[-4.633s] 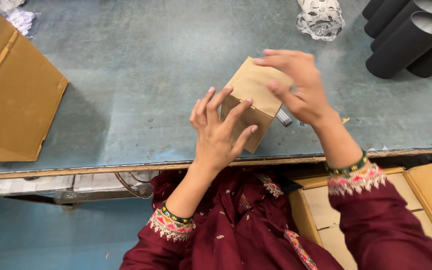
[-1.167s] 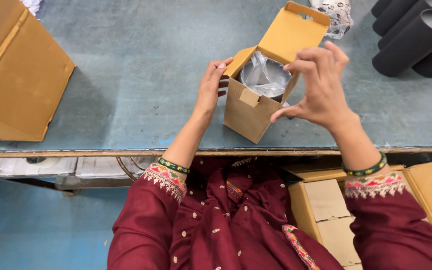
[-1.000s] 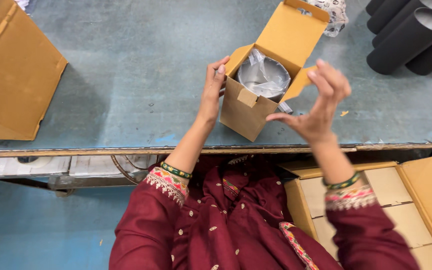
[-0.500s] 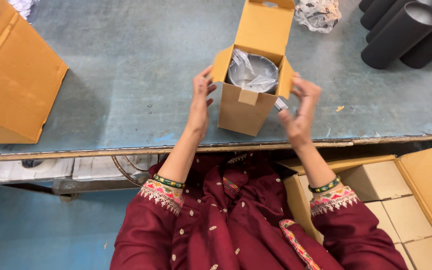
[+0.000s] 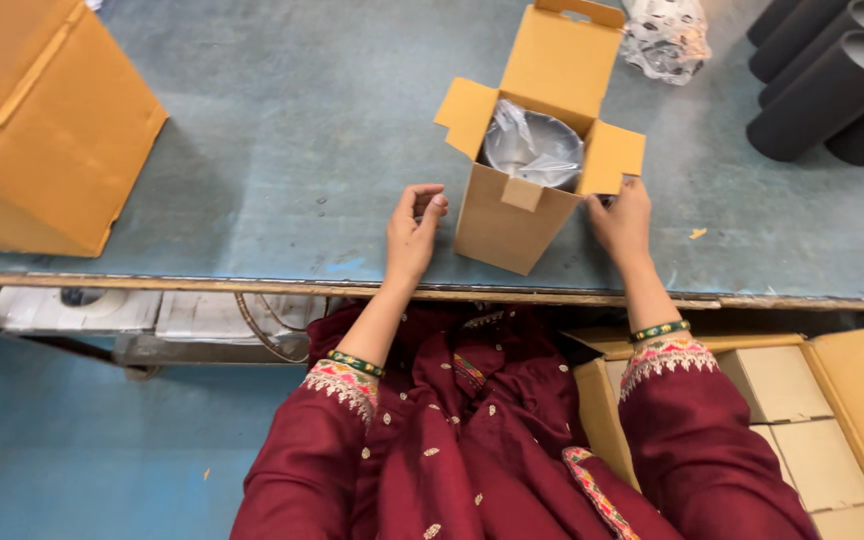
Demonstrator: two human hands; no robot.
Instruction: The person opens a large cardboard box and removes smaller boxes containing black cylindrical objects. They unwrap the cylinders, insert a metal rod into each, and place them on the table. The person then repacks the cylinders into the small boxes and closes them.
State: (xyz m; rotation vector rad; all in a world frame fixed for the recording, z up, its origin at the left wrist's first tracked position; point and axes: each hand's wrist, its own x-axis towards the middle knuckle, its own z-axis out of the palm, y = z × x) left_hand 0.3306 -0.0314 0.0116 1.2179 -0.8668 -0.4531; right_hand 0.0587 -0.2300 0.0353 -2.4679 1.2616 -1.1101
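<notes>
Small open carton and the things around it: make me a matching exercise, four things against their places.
Things:
1. small open carton
2. large cardboard box
3. black tubes
4. crumpled clear plastic bag

Places:
A. far right of the table, lying side by side
B. left end of the table
C. between the left hand and the right hand
D. just beyond the small carton's raised lid

Pairs: 1-C, 2-B, 3-A, 4-D
</notes>
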